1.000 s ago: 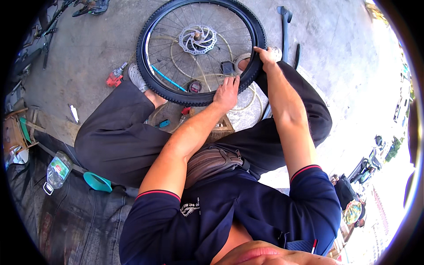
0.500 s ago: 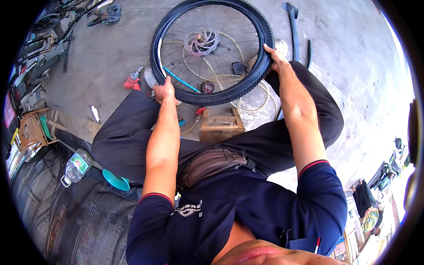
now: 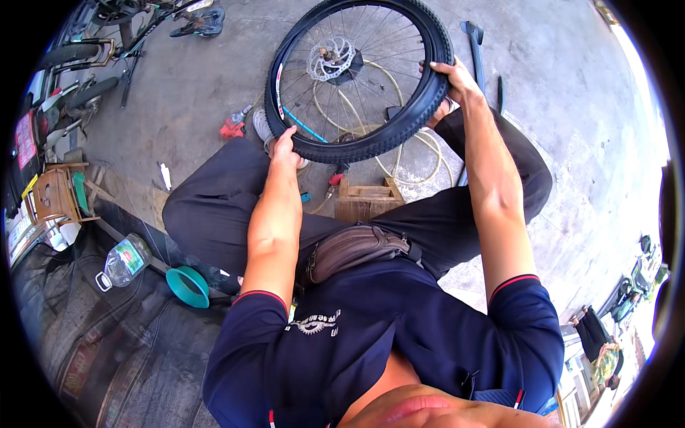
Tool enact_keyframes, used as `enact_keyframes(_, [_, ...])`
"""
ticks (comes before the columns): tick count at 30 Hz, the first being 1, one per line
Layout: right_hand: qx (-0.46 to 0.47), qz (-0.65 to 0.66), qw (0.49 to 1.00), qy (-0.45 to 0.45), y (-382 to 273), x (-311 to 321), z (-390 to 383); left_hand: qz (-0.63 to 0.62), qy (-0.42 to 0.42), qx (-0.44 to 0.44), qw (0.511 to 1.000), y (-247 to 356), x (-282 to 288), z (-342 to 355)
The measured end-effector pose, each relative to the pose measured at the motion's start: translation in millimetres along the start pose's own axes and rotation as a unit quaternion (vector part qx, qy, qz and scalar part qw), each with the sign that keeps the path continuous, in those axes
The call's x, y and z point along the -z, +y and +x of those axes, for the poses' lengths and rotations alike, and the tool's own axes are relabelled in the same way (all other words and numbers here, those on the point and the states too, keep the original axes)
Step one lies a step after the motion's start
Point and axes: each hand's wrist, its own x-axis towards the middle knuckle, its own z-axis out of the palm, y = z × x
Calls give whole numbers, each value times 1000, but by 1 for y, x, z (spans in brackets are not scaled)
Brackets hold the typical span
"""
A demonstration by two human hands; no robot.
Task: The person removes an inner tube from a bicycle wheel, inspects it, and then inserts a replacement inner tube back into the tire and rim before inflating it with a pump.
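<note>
I hold a bicycle wheel with a knobbly black tyre [image 3: 371,148] at its near side, one hand on each side. My left hand [image 3: 285,148] grips the tyre at the near left, its thumb on top. My right hand [image 3: 458,78] is closed round the tyre at the right, fingers reaching over the rim. A silver disc brake rotor [image 3: 331,58] sits at the hub, facing up toward me. A bright blue strip [image 3: 305,125] shows through the spokes. Beneath and beside the wheel, a pale yellowish hose [image 3: 437,151] lies coiled on the floor.
Between my legs stands a small wooden box [image 3: 365,208], with a red hose-end tool [image 3: 333,185] beside it. A red power tool [image 3: 234,124] lies left of my foot. At left are a plastic bottle [image 3: 127,260], a teal bowl [image 3: 188,287] and bicycles [image 3: 85,53]. A dark pump-like tool [image 3: 474,60] lies right.
The wheel has tilted a little and shifted slightly away, still in both hands. My right hand has moved up with the rim. The whole view has swung slightly.
</note>
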Motion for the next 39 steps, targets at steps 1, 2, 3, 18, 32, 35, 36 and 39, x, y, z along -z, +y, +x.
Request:
enact_keyframes(1, [25, -8, 999, -18, -16, -15, -7, -11, -20, 17, 1000, 10, -1, -1])
enact_keyframes(2, [44, -15, 999, -16, -32, -29, -17, -21, -40, 32, 998, 20, 0, -4])
enact_keyframes(3, [66, -26, 997, 4, -47, -30, -36, -10, -52, 42, 998, 19, -17, -23])
enact_keyframes(18, [326, -27, 942, 73, -92, -22, -416, -82, -367, -188, 907, 56, 31, -368])
enact_keyframes(32, [298, 80, 951, 31, -8, -44, -391, -71, -436, -296, 847, 82, 98, -402])
enact_keyframes(35, [214, 74, 974, 14, 3, -24, -376, -60, -427, -264, 863, 81, 91, -380])
enact_keyframes(36, [184, 68, 980, 6, 7, -9, -368, -59, -423, -249, 869, 78, 87, -373])
enact_keyframes(39, [183, 99, 977, 41, -6, -24, -365, -80, -399, -200, 892, 76, 89, -349])
